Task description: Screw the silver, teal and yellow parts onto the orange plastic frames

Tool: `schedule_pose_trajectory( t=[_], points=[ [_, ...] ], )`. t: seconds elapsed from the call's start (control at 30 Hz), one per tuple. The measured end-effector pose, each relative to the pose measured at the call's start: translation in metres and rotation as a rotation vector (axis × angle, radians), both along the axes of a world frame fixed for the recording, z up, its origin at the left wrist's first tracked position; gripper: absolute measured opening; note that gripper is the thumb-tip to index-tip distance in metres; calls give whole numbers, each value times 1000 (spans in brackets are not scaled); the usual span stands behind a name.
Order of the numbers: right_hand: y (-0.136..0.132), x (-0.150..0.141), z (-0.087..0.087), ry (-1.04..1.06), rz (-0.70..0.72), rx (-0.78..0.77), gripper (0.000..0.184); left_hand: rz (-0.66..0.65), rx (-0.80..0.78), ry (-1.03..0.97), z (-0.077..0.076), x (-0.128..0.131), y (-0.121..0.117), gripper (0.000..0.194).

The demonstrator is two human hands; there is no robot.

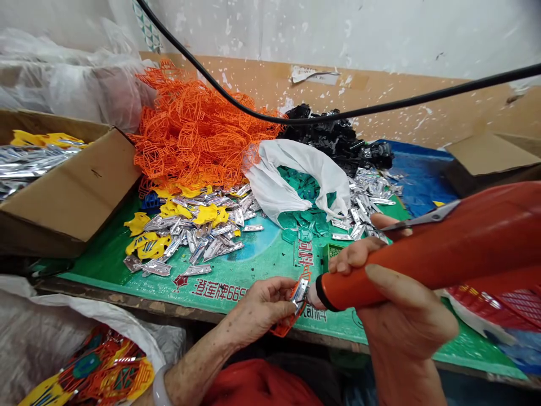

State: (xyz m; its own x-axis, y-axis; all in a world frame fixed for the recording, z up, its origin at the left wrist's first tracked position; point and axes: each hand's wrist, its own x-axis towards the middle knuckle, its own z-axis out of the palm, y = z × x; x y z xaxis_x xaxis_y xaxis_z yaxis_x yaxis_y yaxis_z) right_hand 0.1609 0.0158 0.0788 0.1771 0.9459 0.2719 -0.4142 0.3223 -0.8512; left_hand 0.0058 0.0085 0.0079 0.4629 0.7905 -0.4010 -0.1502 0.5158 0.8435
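The left hand (pixel 257 307) pinches an orange and silver part (pixel 299 294) by the table's (pixel 169 290) edge. The right hand (pixel 406 310) holds a red tool (pixel 422 265) and scissors (pixel 437 215). It looks like tool work; the next move needs a steady grip.

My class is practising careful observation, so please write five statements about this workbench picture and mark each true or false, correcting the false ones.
1. The left hand holds an orange-and-silver part. True.
2. The white bag is tied shut. False: it is open, showing green pieces.
3. A black cable crosses the view. True.
4. The left hand grips the red-orange tool. False: the right hand does.
5. The orange pile is left of the black pile. True.
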Motion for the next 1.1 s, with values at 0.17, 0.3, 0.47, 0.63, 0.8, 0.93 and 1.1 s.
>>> schedule_pose_trajectory(
  t=[0.17,0.3,0.47,0.63,0.8,0.93,1.1],
  points=[
    [1,0,-1,-7,11,2,31,12,2,13,-6,-1,-1,39],
    [1,0,0,-36,6,14,33,15,-3,-6,-8,1,-1,36],
    [1,-1,0,-66,-17,-1,36,33,-15,-2,-5,4,-1,36],
    [2,0,-1,-50,-7,7,38,19,-5,-13,-7,4,-1,36],
    [2,0,1,-21,-39,8,36,88,18,-23,-10,4,-2,56],
    [4,-1,3,20,-40,-9,32,85,101,54,-5,2,-2,42],
    [7,-2,5,50,-60,-19,31,54,172,180,1,0,-3,24]
  ],
)
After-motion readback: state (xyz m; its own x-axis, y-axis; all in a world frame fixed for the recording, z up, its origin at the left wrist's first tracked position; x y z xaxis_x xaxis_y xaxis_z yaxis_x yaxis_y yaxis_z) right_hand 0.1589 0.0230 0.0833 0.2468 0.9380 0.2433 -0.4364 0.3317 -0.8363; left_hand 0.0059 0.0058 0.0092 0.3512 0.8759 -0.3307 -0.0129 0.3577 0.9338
